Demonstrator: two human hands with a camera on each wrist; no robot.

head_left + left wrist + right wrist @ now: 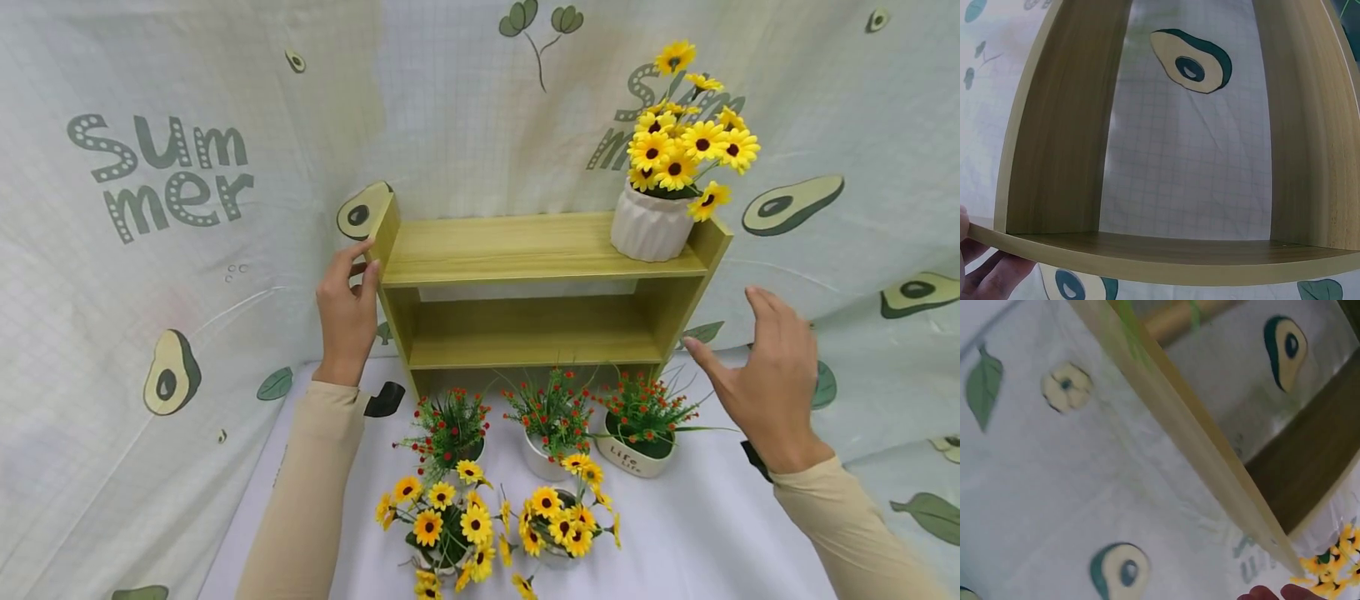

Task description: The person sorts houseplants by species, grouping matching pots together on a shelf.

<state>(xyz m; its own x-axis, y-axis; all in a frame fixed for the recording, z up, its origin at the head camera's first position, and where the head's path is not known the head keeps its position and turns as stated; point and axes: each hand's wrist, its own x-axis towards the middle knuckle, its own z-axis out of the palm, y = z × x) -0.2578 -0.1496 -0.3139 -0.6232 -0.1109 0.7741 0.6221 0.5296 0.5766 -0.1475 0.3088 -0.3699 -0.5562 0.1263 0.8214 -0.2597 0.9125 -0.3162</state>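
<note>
A light wooden two-tier shelf (525, 250) stands at the back of the white table. My left hand (363, 260) holds the front edge of its left side panel; in the left wrist view my fingers (991, 275) lie under that panel (1147, 253) and the thumb sits on its edge. My right hand (738, 342) hovers open beside the shelf's right side panel, apart from it. The right wrist view shows the panel's edge (1197, 437) and my fingertips (1266, 592) near it. A white ribbed pot of yellow sunflowers (651, 223) stands on the right end of the top tier.
Three small pots of red-berried greenery (450, 429) (551, 417) (637, 442) stand in a row before the shelf. Two sunflower pots (442, 525) (558, 521) sit nearer me. An avocado-print cloth (172, 175) hangs behind and around the table (712, 533).
</note>
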